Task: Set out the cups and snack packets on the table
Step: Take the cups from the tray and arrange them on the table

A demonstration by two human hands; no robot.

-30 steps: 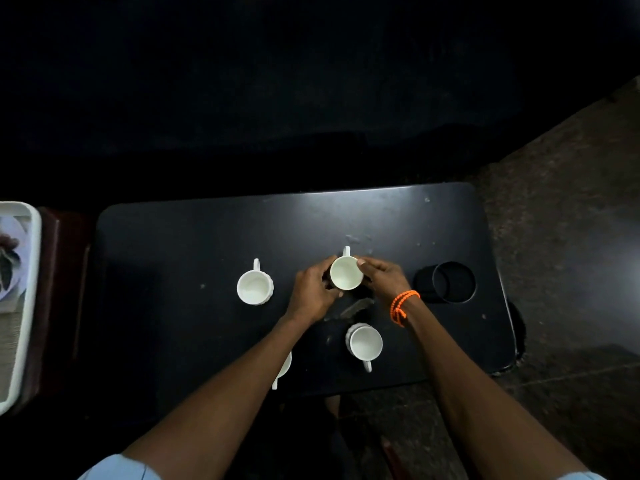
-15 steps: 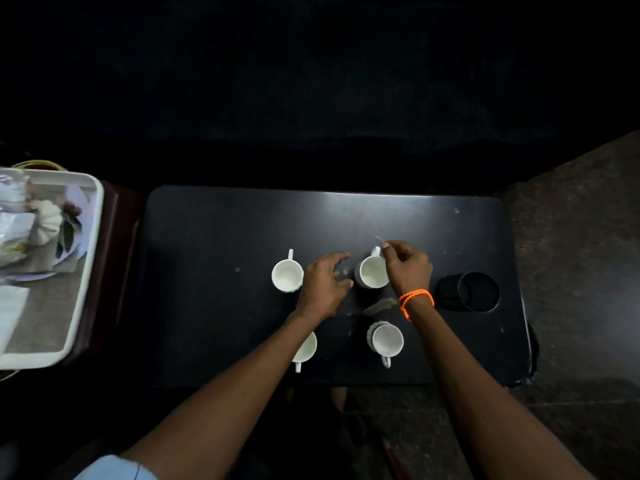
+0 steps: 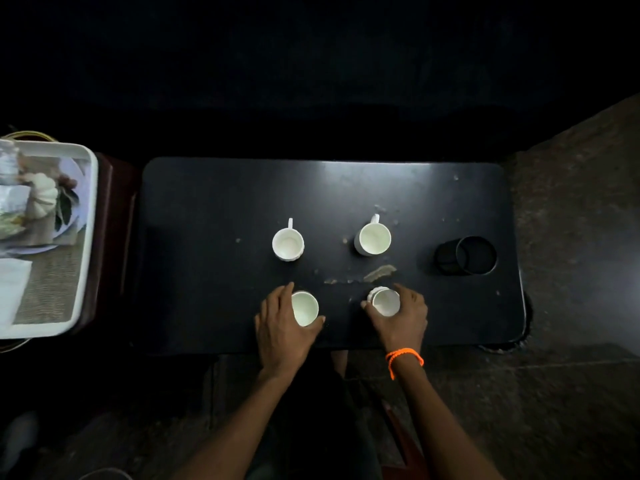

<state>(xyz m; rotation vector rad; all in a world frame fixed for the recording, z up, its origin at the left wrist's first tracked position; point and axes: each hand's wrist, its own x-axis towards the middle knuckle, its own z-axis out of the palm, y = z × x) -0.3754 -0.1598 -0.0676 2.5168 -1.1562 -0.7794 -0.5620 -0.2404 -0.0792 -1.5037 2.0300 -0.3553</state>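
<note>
Several white cups stand on the black table (image 3: 214, 209). Two are in a far row: the far left cup (image 3: 287, 243) and the far right cup (image 3: 374, 239), both with handles pointing away from me. My left hand (image 3: 280, 329) wraps around the near left cup (image 3: 304, 308). Around the near right cup (image 3: 385, 301), my right hand (image 3: 403, 320), with an orange wristband, is curled. Both near cups stand upright on the table. The snack packets (image 3: 14, 202) lie in the white tray at the left, blurred.
A white tray (image 3: 90, 216) holding packets and paper sits on a dark red stand left of the table. A black round holder (image 3: 467, 255) stands at the table's right end. Pale scuffs mark the table middle. Stone floor lies to the right.
Both hands have left the far right cup and come back toward me; each now holds one near cup. The near cups' handles, visible before, are now hidden by my hands.
</note>
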